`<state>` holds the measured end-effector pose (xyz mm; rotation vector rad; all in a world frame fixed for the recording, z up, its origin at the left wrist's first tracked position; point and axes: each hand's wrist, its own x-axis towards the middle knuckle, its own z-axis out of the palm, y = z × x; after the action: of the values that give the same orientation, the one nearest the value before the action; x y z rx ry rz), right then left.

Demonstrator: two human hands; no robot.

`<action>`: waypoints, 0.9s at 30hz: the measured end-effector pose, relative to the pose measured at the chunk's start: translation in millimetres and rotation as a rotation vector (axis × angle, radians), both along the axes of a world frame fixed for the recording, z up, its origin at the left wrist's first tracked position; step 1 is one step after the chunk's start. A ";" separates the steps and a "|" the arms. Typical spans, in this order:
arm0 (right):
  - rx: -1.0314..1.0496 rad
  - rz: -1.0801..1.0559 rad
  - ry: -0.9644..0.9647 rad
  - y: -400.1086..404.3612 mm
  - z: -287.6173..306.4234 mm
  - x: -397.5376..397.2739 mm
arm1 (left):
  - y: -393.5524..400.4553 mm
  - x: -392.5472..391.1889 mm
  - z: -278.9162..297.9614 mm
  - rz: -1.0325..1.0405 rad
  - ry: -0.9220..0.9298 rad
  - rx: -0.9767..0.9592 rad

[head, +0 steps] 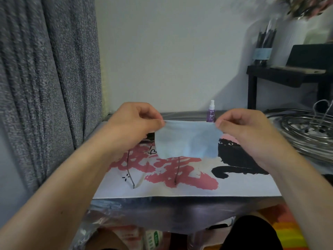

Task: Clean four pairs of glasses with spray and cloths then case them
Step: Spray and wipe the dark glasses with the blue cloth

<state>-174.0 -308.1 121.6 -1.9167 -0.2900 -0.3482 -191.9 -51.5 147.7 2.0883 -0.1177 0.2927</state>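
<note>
1. Holding pale blue cloth [187, 141] stretched above desk [234, 188]; left hand [134, 123] and right hand [241, 125] fingers pinched on its top corners.
2. Glasses [153, 168] on mat beneath, partly hidden.
3. Spray bottle [211, 112] behind, apart.
4. Likely cloth-readying step; next: wipe lenses.

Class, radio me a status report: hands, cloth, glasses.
Both hands, left and right, pinch the cloth taut. Glasses on the mat beneath. Nothing in the way.

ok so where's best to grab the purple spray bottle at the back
Grip the small purple spray bottle round its body below the white nozzle, coming from the right with the right hand: it stands upright at the table's far edge, and the light blue cloth hides its base.
</note>
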 end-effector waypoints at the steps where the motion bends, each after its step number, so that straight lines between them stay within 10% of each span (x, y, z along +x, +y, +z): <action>1: 0.094 0.100 0.050 -1.1 1.9 -0.1 | 1.5 -1.9 2.2 -0.062 0.039 -0.078; 7: 0.524 0.499 0.494 9.5 -5.7 -1.1 | -1.8 -6.2 -6.9 -0.394 0.395 -0.727; 23: 0.511 0.454 0.643 8.8 -13.9 0.3 | -1.0 2.1 -29.1 -0.313 0.535 -0.741; 27: 0.381 0.422 0.380 6.7 -12.4 -5.2 | 7.4 -2.4 -31.9 -0.396 0.274 -0.705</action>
<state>-179.2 -301.4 109.2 -1.4613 -0.3368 0.2290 -194.3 -44.1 115.8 1.3481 -0.2224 -0.1786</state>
